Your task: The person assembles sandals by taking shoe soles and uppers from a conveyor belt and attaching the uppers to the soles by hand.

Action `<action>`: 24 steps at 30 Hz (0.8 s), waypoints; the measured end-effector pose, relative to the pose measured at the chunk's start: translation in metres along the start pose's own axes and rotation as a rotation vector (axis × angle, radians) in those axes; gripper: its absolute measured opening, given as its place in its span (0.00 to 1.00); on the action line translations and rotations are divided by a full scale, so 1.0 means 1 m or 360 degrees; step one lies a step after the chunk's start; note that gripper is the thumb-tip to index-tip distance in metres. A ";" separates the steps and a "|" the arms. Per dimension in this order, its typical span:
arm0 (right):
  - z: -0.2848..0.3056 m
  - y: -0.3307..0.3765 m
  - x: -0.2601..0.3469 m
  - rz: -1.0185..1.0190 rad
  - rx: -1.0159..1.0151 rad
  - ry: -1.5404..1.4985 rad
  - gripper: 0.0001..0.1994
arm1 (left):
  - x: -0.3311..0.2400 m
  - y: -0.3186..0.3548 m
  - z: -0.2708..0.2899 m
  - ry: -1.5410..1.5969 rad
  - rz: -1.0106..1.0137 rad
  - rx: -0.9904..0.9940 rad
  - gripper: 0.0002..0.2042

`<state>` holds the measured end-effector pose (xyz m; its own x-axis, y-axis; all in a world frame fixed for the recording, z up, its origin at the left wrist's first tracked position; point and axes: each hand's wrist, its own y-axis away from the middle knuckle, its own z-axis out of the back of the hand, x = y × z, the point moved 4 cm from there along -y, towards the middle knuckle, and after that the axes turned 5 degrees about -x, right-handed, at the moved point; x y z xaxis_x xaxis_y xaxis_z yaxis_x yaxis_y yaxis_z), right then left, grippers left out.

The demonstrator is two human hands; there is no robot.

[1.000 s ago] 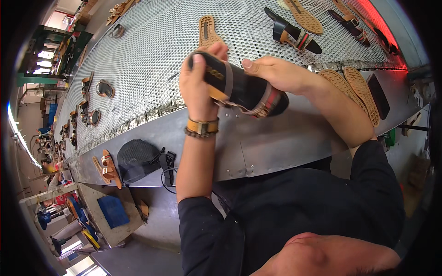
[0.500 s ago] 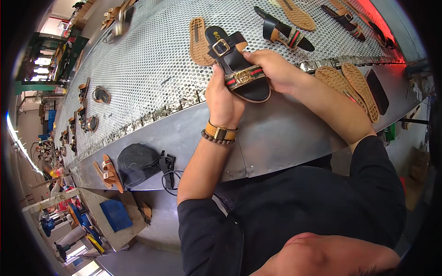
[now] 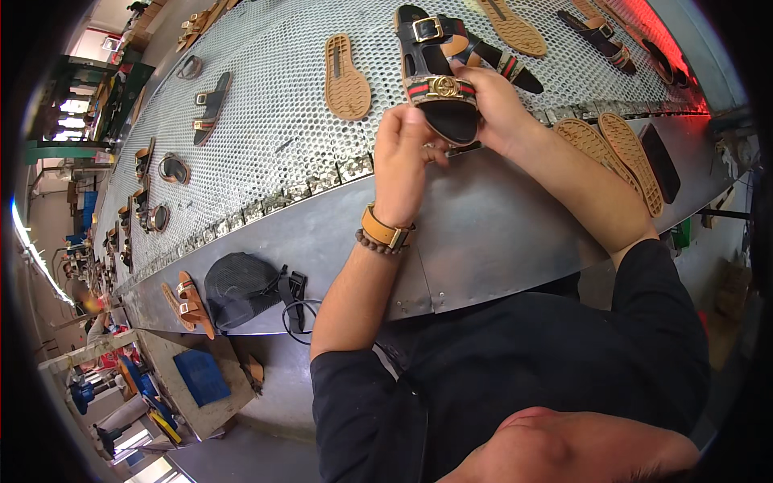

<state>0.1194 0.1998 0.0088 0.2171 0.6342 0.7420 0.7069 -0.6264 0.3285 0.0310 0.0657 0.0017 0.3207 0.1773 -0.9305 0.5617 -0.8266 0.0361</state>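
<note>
My right hand is closed on a black sandal with a gold buckle and a green-red-green striped strap, raised over the edge of the metal mesh. Its thumb lies beside the striped strap. My left hand is next to the sandal's toe end, thumb and forefinger pressed together and the other fingers curled; whether anything is between them is hidden. Just left of the sandal, a tan sole lies tread up on the mesh. Another black sandal lies partly behind the held one.
The perforated metal mesh carries several sandals and soles. On the steel ledge in front are a dark mesh cap, a brown sandal and, at right, tan soles. A blue-topped wooden stand is at lower left.
The held sandal has moved up and right in my right hand. My left hand has come off its side and closed its fingers. A black sandal now lies on the mesh at upper left.
</note>
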 end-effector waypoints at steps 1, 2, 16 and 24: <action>0.001 0.000 -0.003 0.0002 -0.0001 -0.0001 0.17 | 0.000 0.001 0.000 0.0000 0.0000 0.0002 0.20; 0.001 -0.001 -0.005 0.0093 -0.0055 0.0060 0.16 | -0.006 0.006 -0.007 -0.0224 0.0053 0.0126 0.18; 0.046 0.000 0.046 0.0228 0.0026 0.0275 0.23 | 0.017 -0.004 -0.071 0.0045 0.0156 0.0406 0.20; 0.079 0.021 0.137 0.2404 -0.0733 0.2909 0.26 | -0.006 -0.056 -0.004 0.0063 -0.0522 -0.0674 0.22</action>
<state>0.2171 0.3094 0.0711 -0.5117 -0.8583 -0.0387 0.5054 -0.2642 -0.8215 0.0003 0.1132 0.0070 0.1004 0.4165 -0.9036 0.8932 -0.4378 -0.1026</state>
